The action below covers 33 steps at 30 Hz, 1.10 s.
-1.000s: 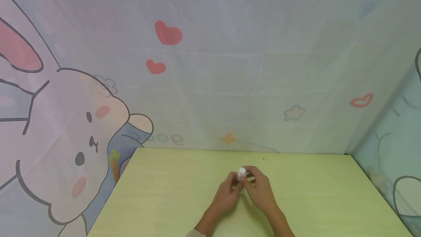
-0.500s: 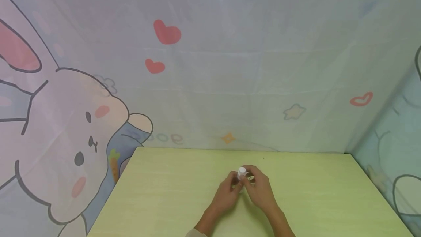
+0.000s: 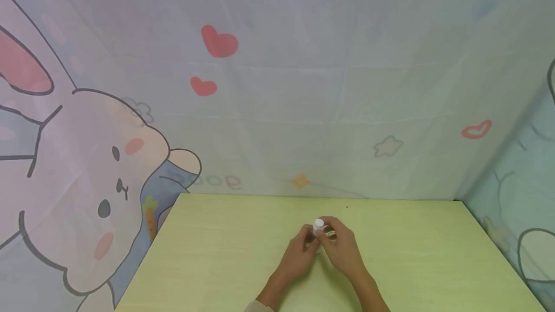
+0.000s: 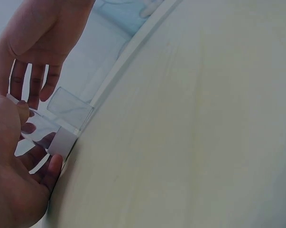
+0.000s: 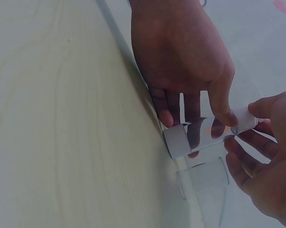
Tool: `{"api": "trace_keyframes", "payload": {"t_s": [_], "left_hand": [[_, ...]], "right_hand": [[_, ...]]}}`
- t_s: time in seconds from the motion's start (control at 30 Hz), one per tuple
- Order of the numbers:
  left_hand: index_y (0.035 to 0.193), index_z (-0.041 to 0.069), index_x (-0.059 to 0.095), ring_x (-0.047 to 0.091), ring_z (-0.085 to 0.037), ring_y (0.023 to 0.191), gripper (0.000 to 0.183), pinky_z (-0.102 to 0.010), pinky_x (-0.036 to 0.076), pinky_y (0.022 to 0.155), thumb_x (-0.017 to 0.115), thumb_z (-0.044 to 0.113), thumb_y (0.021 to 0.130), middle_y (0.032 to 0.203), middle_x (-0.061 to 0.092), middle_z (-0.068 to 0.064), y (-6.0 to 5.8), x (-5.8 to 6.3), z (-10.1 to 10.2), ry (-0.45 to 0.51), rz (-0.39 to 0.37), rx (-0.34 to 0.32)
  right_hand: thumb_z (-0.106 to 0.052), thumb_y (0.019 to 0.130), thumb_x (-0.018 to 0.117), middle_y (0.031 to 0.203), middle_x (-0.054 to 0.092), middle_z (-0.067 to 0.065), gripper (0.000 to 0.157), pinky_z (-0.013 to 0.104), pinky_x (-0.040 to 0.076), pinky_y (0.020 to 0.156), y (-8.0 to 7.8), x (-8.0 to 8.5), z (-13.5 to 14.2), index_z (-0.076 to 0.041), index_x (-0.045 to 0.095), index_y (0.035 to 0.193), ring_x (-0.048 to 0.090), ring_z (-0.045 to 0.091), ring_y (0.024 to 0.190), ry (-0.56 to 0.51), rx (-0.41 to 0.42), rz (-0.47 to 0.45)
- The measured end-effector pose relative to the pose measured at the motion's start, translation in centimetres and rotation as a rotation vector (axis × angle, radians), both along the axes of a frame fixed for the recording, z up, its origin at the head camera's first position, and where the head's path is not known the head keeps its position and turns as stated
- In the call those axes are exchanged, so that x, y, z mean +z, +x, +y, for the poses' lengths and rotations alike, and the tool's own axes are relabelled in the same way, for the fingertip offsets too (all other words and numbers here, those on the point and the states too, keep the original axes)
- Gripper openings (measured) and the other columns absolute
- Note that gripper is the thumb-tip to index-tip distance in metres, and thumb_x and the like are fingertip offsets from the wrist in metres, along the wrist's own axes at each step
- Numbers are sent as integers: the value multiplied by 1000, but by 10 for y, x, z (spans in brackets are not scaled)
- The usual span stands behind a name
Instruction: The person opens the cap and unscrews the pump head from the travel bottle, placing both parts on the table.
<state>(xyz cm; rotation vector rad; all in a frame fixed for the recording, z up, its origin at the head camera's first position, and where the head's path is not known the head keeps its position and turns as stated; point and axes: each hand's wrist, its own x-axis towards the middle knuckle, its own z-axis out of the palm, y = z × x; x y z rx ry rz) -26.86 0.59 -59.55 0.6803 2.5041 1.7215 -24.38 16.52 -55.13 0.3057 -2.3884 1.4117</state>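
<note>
A small clear cylindrical bottle (image 5: 178, 142) with a white base and white top stands upright at the middle of the table. My left hand (image 3: 299, 254) holds its body low down, fingers curled round it. At the white top (image 3: 318, 225), my right hand (image 3: 344, 252) pinches with thumb and fingertips. Just beside the bottle a clear open-ended cup or cover (image 5: 203, 178) stands on the table, apart from it; in the head view only its rim shows under my right hand. Fingers hide part of the bottle's body.
The pale yellow-green table (image 3: 217, 254) spreads out on both sides of the hands. Behind it hangs a cloth backdrop (image 3: 277, 110) printed with a rabbit, hearts and stars. A tiny dark speck (image 3: 347, 207) lies near the table's back edge.
</note>
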Motion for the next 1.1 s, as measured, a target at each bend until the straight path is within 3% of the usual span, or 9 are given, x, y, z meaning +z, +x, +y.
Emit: {"api": "trace_keyframes", "payload": {"t_s": [0.27, 0.87, 1.1], "left_hand": [[132, 26, 58, 65, -15, 121, 28, -34, 55, 95, 55, 44, 110, 130, 70, 4, 0, 0, 0, 1, 4, 2], [133, 26, 58, 65, -16, 123, 28, -33, 56, 95, 54, 41, 111, 131, 69, 3, -1, -3, -1, 6, 10, -12], [132, 25, 58, 64, -17, 123, 26, -33, 56, 94, 53, 40, 112, 131, 69, 3, -1, -4, -1, 7, 2, -10]], "right_hand": [[-20, 98, 79, 117, 73, -2, 28, 49, 58, 90, 2, 1, 0, -13, 70, 124, 67, 20, 106, -22, -3, -42], [-11, 98, 77, 119, 73, 4, 34, 48, 59, 89, 3, 3, -2, -7, 68, 131, 68, 24, 106, 25, -14, -6], [-14, 100, 75, 122, 72, 4, 37, 45, 60, 89, 4, 3, -2, -5, 66, 135, 68, 25, 108, 48, 3, 4]]}}
